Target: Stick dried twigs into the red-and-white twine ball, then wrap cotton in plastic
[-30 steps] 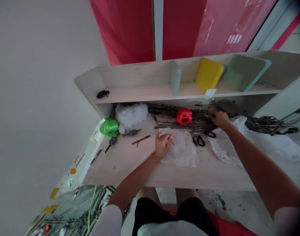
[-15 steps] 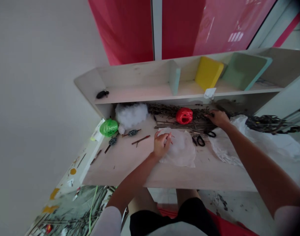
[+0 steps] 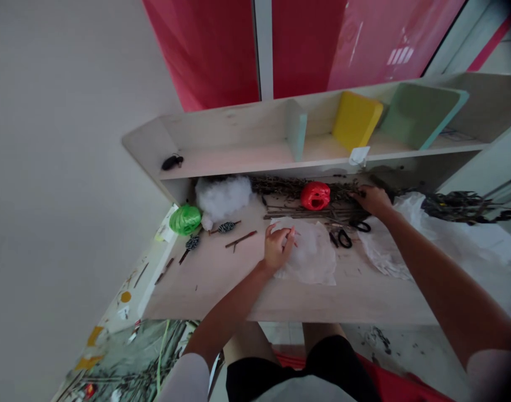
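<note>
My left hand [image 3: 277, 248] hovers over or rests on the left part of a thin white sheet [image 3: 318, 268], its fingers bent but apart. A little white fluff [image 3: 308, 245] appears to lie on that sheet. My right hand [image 3: 375, 201] reaches to the back of the desk, its fingers closed on dry twigs [image 3: 345, 191] in a long brown bundle; the fingertips are partly hidden. Between the hands sits a red ball of plastic twine [image 3: 315, 196] with a hole in its side. Black-handled scissors [image 3: 345, 239] lie below my right hand.
At the left are white stuffing [image 3: 224, 196], a green twine ball [image 3: 185, 219], yarn-wrapped sticks [image 3: 227, 227] and a forked twig [image 3: 241, 239]. White plastic sheeting [image 3: 443, 245] and dark dried plants [image 3: 460, 206] lie at the right. A shelf [image 3: 234, 163] overhangs the desk's back.
The camera view has shifted slightly. Both hands keep nearly the same places, the left on the white sheet and the right at the twigs.
</note>
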`<state>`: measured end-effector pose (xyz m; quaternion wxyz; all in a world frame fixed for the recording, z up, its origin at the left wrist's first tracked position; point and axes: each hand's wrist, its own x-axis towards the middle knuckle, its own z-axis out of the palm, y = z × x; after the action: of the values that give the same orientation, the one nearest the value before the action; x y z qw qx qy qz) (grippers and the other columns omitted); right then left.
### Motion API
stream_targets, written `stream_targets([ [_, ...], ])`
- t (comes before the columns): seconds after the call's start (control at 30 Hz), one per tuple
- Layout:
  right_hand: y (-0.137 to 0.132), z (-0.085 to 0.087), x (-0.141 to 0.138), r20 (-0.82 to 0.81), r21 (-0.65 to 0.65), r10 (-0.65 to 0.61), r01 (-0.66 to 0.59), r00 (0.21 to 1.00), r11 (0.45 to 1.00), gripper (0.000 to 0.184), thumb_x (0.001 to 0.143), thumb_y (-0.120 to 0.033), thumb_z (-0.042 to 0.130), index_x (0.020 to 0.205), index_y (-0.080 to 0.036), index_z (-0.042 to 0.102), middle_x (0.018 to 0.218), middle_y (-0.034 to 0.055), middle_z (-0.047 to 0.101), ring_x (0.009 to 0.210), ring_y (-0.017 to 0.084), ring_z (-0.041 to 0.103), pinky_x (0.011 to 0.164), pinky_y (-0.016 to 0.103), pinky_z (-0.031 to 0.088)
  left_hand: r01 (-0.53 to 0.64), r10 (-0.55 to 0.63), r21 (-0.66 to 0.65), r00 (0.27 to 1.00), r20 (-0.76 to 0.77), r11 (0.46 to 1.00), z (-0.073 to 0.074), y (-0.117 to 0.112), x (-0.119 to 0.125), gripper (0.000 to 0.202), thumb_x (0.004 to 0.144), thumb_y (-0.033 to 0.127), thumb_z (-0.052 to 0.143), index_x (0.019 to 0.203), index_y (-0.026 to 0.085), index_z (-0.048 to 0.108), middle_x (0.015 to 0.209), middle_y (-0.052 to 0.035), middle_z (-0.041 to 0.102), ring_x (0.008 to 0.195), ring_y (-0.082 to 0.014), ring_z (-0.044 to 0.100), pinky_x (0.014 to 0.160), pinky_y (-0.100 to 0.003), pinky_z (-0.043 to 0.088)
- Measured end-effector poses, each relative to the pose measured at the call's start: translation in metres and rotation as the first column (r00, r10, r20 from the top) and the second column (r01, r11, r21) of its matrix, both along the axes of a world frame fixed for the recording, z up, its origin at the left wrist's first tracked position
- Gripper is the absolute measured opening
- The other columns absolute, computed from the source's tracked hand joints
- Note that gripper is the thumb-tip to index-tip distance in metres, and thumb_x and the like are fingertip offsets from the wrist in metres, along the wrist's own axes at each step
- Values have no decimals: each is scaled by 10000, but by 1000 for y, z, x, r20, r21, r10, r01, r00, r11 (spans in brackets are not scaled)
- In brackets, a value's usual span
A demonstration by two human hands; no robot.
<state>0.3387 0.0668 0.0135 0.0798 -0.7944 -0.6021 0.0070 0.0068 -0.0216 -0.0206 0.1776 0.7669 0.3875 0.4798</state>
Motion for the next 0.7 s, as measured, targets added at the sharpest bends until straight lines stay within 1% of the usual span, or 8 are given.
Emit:
stream_targets([
  [0.07,-2,2,-2,-2,1,-8,8,1000,1000,477,924,-497,448,1148,-128,652,1092,201,687,1013,297,636,788,319,443,13,-13,-7,1000,1,1000,2,0,0,330,964,320,385,741,207,601,617,29,680,664,-136,659,1060,-417,352],
  [0.2,-6,6,-6,7,-41,-2,2,1000,999,428,930,-458,459,1126,-139,665,1088,189,692,1019,282,638,778,304,442,27,-27,-28,1000,0,999,3,-1,0,348,966,316,383,734,206,618,625,29,682,688,-132,662,1077,-414,334],
  [0.3,-7,9,-9,19,-52,-17,18,1000,998,428,926,-438,476,1167,-132,653,1093,200,689,1020,291,639,763,310,439,18,-18,-28,1000,5,999,2,-1,0,348,966,313,379,754,208,634,638,33,686,699,-126,665,1076,-411,335],
  [0.43,-10,12,-13,27,-54,-37,39,999,998,449,923,-451,481,1206,-141,641,1104,207,684,1018,301,639,731,319,428,8,-8,-32,1000,-14,999,2,-1,0,347,964,320,376,759,210,633,632,31,687,709,-132,667,1073,-412,341],
  [0.57,-13,16,-18,51,-33,-71,73,996,997,481,935,-499,429,1190,-157,652,1081,215,684,981,309,647,694,335,406,1,-1,-25,1000,-21,1000,3,-1,0,332,965,312,379,802,211,649,621,30,685,713,-133,667,1073,-413,339],
  [0.7,-15,21,-22,109,19,-67,65,992,998,508,960,-506,355,1125,-143,670,1045,216,687,967,300,647,687,334,376,6,-6,4,1000,4,1000,2,0,0,331,965,302,391,769,209,642,617,41,675,714,-121,665,1060,-404,342],
])
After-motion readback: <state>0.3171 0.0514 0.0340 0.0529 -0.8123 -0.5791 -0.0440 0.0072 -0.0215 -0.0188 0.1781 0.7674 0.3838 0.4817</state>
